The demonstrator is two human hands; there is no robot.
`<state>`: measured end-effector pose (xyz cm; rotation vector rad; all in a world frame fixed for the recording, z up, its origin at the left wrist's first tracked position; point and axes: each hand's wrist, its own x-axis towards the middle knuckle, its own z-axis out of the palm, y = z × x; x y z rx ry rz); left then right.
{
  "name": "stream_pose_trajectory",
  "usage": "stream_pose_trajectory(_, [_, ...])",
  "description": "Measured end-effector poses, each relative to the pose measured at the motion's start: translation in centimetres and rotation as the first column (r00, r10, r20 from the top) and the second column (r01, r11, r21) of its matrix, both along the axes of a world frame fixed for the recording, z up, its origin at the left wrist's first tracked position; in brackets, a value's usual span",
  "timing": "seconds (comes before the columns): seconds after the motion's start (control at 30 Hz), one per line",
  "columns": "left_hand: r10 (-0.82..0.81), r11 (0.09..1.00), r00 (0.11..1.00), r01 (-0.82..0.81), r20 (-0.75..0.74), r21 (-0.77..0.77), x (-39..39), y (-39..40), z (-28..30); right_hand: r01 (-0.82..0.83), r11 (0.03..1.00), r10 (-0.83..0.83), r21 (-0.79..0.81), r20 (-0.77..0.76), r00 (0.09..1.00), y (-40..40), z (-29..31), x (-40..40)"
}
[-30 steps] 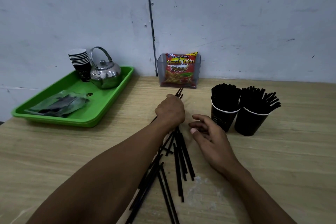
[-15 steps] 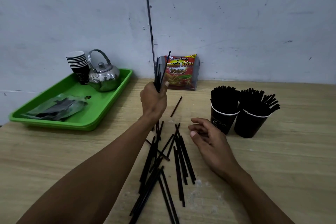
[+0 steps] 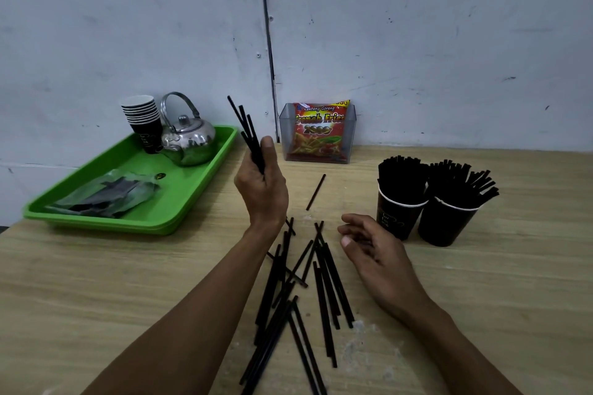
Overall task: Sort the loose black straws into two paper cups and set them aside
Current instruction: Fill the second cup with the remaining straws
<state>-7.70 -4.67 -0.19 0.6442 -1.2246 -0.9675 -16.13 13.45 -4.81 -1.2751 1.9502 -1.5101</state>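
Straws: thin loose black plastic straws [image 3: 298, 295] lie scattered on the pale wooden worktop [image 3: 96, 282].
Left hand [image 3: 261, 189]: raised, fingers gripping a few straws.
Right hand [image 3: 369, 247]: fingers relaxed, empty.
Cups: two black paper cups [image 3: 423, 215], straw-filled, right.
Writing: red snack packet [image 3: 319, 133] reads "French Fries 2000".

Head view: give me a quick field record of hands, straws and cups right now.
left hand: raised, grips a small bundle of straws pointing up
right hand: rests on the table, fingers loosely curled, holds nothing
loose straws: many lie scattered between the forearms
stray straw: lies alone, apart from the pile
paper cups: two, side by side, both packed with straws
green tray: holds kettle and stacked cups
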Motion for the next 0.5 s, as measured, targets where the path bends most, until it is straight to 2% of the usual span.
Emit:
stream_pose_trajectory(0.3, [0.005, 0.978, 0.989, 0.026, 0.148, -0.208, -0.8, 0.6, -1.5, 0.008, 1.000, -0.008, 0.015, -0.006, 1.000, -0.1, 0.3, 0.2])
stream_pose_trajectory(0.5, [-0.010, 0.971, 0.982, 0.054, 0.186, -0.233, -1.8, 1.2, -1.7, 0.000, 1.000, 0.000, 0.016, 0.005, 1.000, 0.0, 0.5, 0.4])
